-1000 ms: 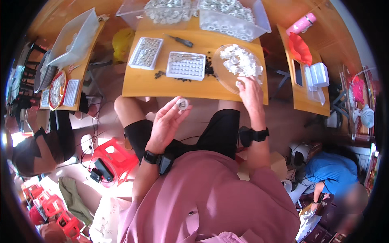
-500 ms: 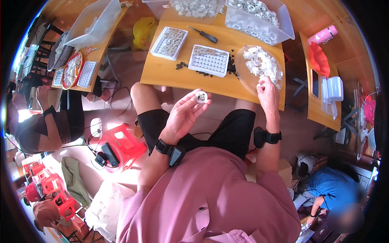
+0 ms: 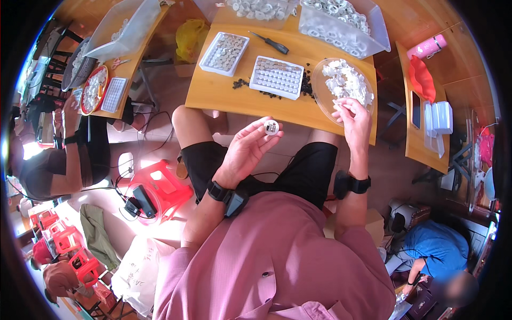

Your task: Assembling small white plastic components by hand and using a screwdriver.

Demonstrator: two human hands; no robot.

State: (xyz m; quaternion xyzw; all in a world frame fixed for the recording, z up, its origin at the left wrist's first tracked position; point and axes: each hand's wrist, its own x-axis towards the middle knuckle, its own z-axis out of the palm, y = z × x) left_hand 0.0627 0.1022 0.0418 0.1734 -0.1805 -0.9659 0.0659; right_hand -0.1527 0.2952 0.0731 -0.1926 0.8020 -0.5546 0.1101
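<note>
My left hand point(image 3: 242, 152), palm up in front of the table, grips a small round white disc point(image 3: 271, 127) between thumb and fingertips. Dark and metallic details show on the disc's face. Over the near edge of a round shallow tray point(image 3: 321, 97), my right hand point(image 3: 356, 121) pinches a tiny white piece point(image 3: 336, 104), too small to name. Loose white bits point(image 3: 345, 80) are heaped in that tray. Left of it lies a white tray of round pieces in rows point(image 3: 276, 80), with small black parts point(image 3: 306, 85) scattered around it.
A second tray of round discs point(image 3: 224, 52) and a screwdriver point(image 3: 271, 42) lie farther back on the table point(image 3: 234, 98). Translucent bins of white rings point(image 3: 346, 29) stand along its far edge. A red stool point(image 3: 165, 186) is at my left. Other people work at both sides.
My right hand has drawn back a little from the heap and turned, with a tiny white piece now showing at its fingertips. My left hand has shifted slightly right with the disc.
</note>
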